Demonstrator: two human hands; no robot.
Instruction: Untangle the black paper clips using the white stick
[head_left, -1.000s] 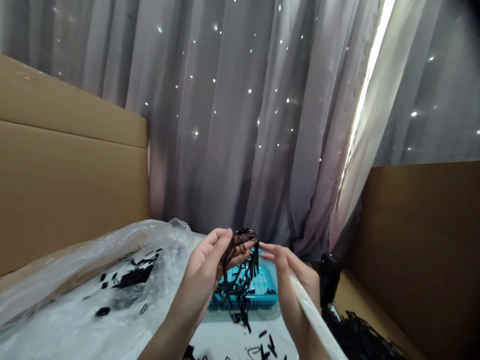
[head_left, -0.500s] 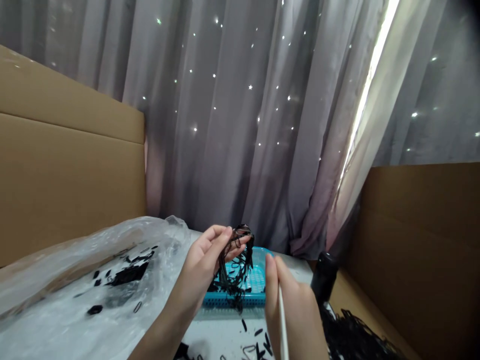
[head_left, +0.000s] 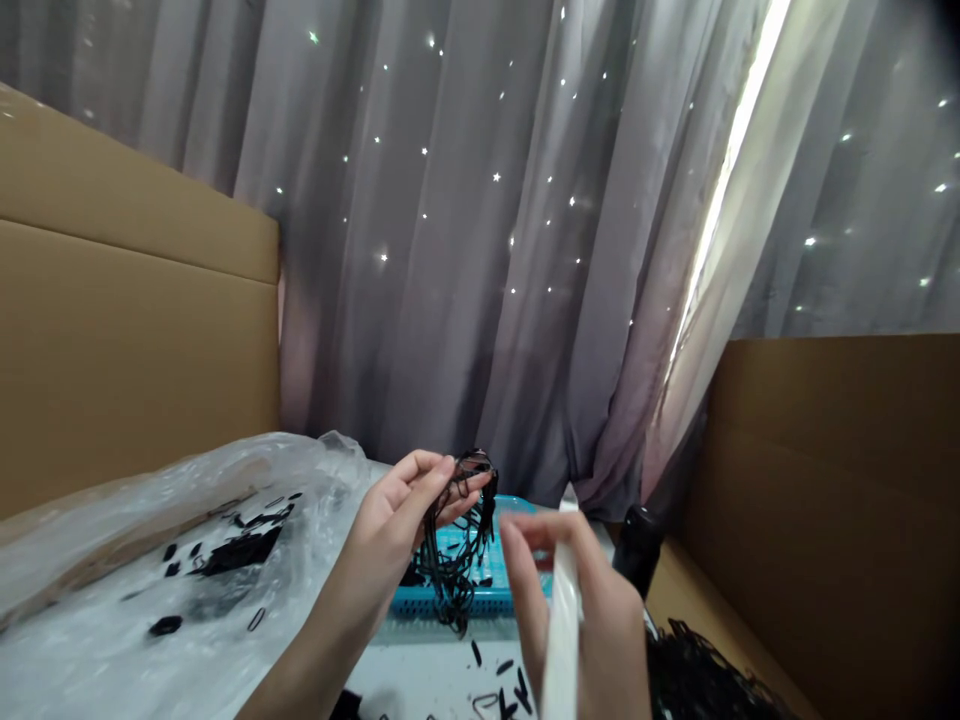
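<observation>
My left hand [head_left: 409, 505] is closed on a hanging bunch of thin black loops [head_left: 448, 575], pinched between thumb and fingers, with some fingers passing through the loops. Just to its right, my right hand [head_left: 589, 600] has a long white stick [head_left: 564, 625] lodged in it, pointing upward past the fingers. Its thumb and index fingertips look slightly apart and blurred, and they do not touch the bunch. Behind both hands lies a blue plastic basket [head_left: 499, 598] with small black pieces in it, partly covered by the hands and loops.
Loose black pieces [head_left: 517, 690] lie on the white table [head_left: 420, 665] in front. Clear plastic sheeting [head_left: 225, 650] with black bits covers the left side. A black cylinder [head_left: 637, 550] and a heap of black loops [head_left: 705, 670] are at right. Cardboard walls [head_left: 135, 350] flank both sides; a curtain [head_left: 450, 300] hangs behind.
The right hand's thumb and index finger have moved from pinched together to slightly apart, and the white stick now shows its upper end. The left hand keeps its hold; the view has shifted slightly.
</observation>
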